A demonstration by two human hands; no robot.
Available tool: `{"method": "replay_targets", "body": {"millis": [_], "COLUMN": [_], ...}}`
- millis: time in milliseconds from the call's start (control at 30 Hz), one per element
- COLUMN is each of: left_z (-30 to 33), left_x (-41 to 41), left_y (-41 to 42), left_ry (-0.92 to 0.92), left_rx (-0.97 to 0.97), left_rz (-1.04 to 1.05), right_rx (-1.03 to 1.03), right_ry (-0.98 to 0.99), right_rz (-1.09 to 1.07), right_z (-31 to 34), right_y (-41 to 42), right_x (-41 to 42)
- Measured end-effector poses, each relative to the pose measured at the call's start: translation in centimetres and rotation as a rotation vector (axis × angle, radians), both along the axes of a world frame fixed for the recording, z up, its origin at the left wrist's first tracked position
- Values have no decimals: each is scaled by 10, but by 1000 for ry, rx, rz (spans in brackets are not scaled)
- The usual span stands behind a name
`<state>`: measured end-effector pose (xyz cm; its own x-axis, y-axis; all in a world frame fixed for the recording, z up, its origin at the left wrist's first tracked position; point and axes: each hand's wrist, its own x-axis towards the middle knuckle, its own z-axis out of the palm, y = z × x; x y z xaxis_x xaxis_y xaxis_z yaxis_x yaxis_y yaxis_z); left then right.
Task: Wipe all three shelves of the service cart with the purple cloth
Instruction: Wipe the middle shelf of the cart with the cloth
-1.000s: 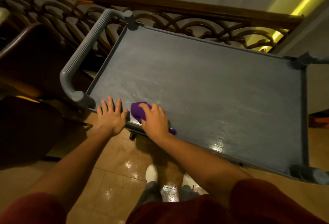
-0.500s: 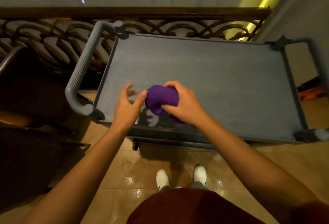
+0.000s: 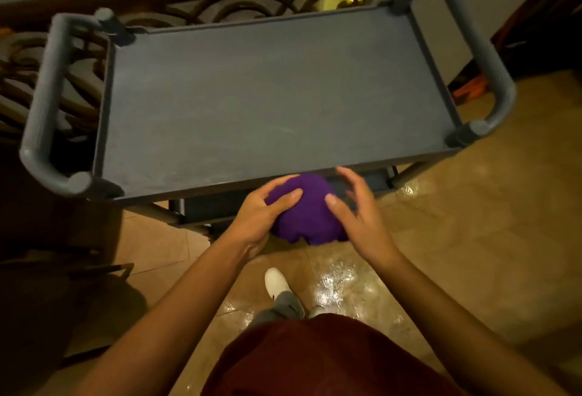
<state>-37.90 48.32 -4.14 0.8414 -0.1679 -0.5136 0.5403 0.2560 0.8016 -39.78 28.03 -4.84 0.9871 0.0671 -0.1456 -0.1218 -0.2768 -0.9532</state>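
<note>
The grey service cart (image 3: 271, 102) stands in front of me, its bare top shelf filling the middle of the view. The bunched purple cloth (image 3: 305, 216) is in the air just off the cart's near edge, in front of a lower shelf (image 3: 214, 209) that shows only as a dark strip. My left hand (image 3: 261, 216) grips the cloth's left side. My right hand (image 3: 352, 216) holds its right side with the thumb on the cloth and the fingers spread. The bottom shelf is hidden.
Grey tubular handles stick out at the cart's left end (image 3: 44, 105) and right end (image 3: 485, 58). A dark wooden railing with curled ironwork (image 3: 220, 1) runs behind the cart. Shiny tan floor tiles (image 3: 472, 238) lie around my white shoe (image 3: 277, 283).
The cloth has left the top shelf: both hands drew it back over the near edge and down. My left hand, open before, now grips it. The view has shifted so the whole cart shows.
</note>
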Motion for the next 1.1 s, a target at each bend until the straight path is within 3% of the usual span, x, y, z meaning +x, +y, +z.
{"method": "replay_targets", "body": {"millis": [67,133,267,400,567,667,767,933,1100], "left_z": [-6,-17,-47,-88,-148,-193,-238,-300,-344], "left_x": [-10,-22,-30,-21,12,39,70,117,131], "left_y": [-12,-25,-54,-62,-69,-68,-70,-83,-84], "left_ry": [28,51,60,129,132,75,53,-174,-421], "left_rx": [-21,-37,16,125,164,121,46,194,193], "left_rz": [-12,-17,-57,-68,-230,-320,-266,-163,-137], "right_rx": [199,379,670,568,559,493,407,352,225], "right_ry": [216,392,501,374,310,240,117,-56,-193], "right_rz": [-152,-113,-201,-346,-340,-292,-298,-294,-277], "right_z": [-19,-41,-87,-126,-171,-204,-240,-298,-343], "right_y": [-17,-24,-35,-46,-54,-44,-35,-39,-41], "right_x": [-14,-26,-38,-25,8,33,59,105,129]}}
